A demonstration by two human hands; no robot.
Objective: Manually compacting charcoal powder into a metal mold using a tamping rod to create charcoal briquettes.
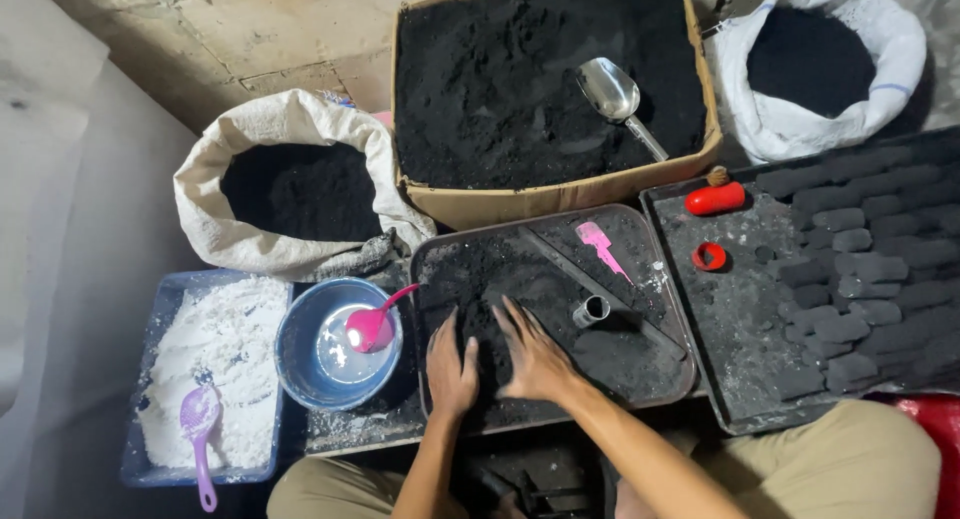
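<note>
Both hands rest in a dark round-cornered tray full of black powder. The left hand lies flat with its fingers spread, pressing down on the powder. The right hand lies just beside it, also open and flat, palm down on the same heap. Neither hand grips a tool. They look like they are pushing the powder together into one pile.

A small metal tube stands in the tray, just right of the right hand, close enough to grab. A pink plastic scraper lies near the far side of the tray.

Behind the tray sits a big brown cardboard box full of more black powder, with a shiny metal scoop lying in it, handle up and ready. Left of the tray is a white woven sack, its top rolled down so the black stuff inside is easy to reach. A second white sack stands far to the right of the box.

Just left of the tray is a blue bowl with a pink spoon in it. Further left, a blue tub holds white powder and a purple spoon.

Right of the tray, a flat black tray holds rows of black lumps, a red tube and a red ring.

I see no labels to tell about.
</note>
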